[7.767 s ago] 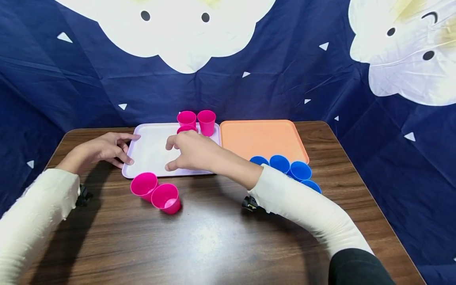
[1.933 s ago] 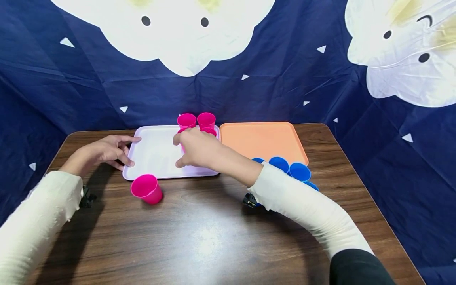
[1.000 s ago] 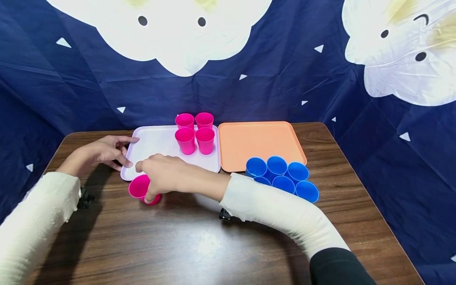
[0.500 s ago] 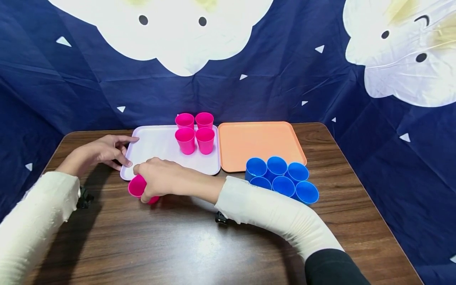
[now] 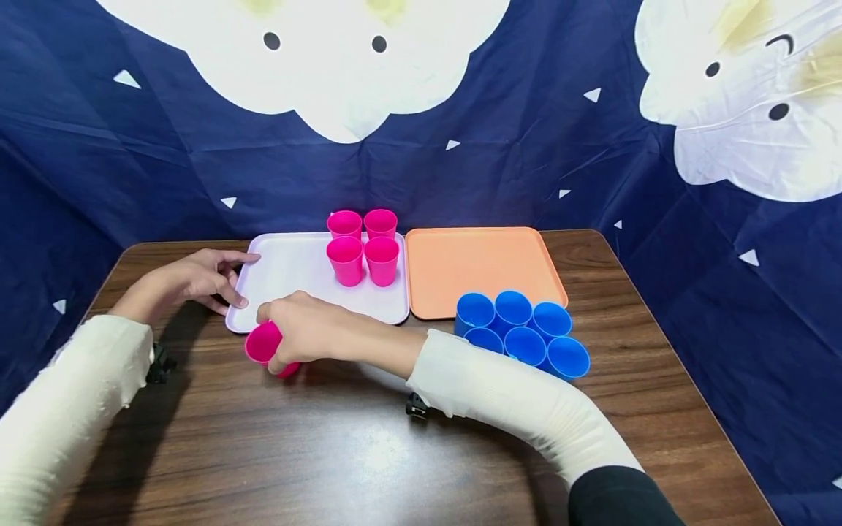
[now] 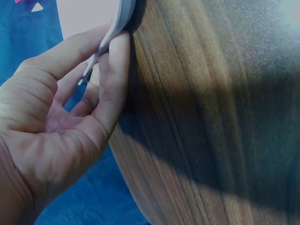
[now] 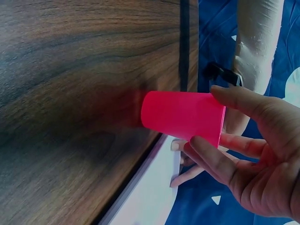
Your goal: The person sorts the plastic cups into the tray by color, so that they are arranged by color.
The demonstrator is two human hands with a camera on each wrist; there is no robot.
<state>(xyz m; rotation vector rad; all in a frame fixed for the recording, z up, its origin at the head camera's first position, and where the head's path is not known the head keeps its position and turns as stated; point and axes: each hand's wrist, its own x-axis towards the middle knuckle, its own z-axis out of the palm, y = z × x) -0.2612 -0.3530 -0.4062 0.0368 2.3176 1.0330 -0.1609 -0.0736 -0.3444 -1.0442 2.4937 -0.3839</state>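
In the head view, my right hand [image 5: 305, 329] holds a pink cup [image 5: 263, 342] by its upper part, in front of the lavender tray [image 5: 283, 274]. The right wrist view shows the pink cup [image 7: 183, 115] between thumb and fingers, its base close to the tabletop. My left hand [image 5: 197, 279] is at the tray's left end. In the left wrist view, thumb and fingers pinch the tray's rim [image 6: 123, 16] at a corner. Several more pink cups [image 5: 345, 261] stand upright in a block on the tray's right part.
An orange tray [image 5: 483, 267] lies against the lavender tray's right side. Several blue cups [image 5: 525, 347] stand clustered at its front edge, partly behind the right sleeve [image 5: 500, 409]. A dark blue cloth [image 5: 395, 175] hangs behind the wooden table [image 5: 342, 453].
One of two pink cups in front now stands on the lavender tray with the others. My right hand has moved left and forward to grip the last cup; my left hand has stayed.
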